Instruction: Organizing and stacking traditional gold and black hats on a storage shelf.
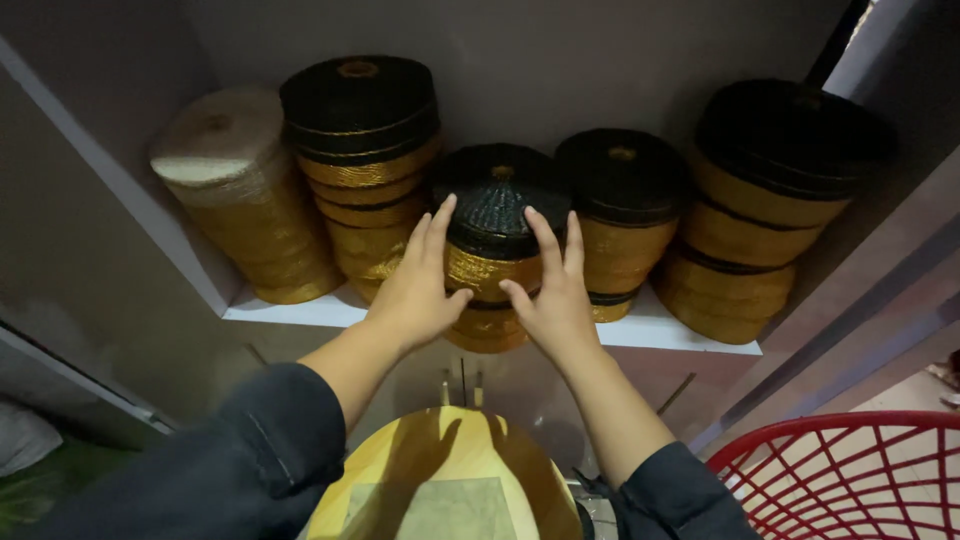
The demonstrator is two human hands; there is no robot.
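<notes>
A stack of round gold-and-black woven caps (pixel 496 215) stands in the middle of a white shelf (pixel 300 310). My left hand (pixel 420 285) presses its palm and spread fingers against the left side of that stack. My right hand (pixel 553 290) holds the right side the same way, fingers pointing up over the black top. Both arms wear dark sleeves.
More stacks fill the shelf: a pale gold one (pixel 240 190) at far left, a tall black-topped one (pixel 362 150), another (pixel 625 215) right of centre and a large one (pixel 770 200) at far right. A yellow round object (pixel 450 480) lies below; a red mesh basket (pixel 850 480) sits lower right.
</notes>
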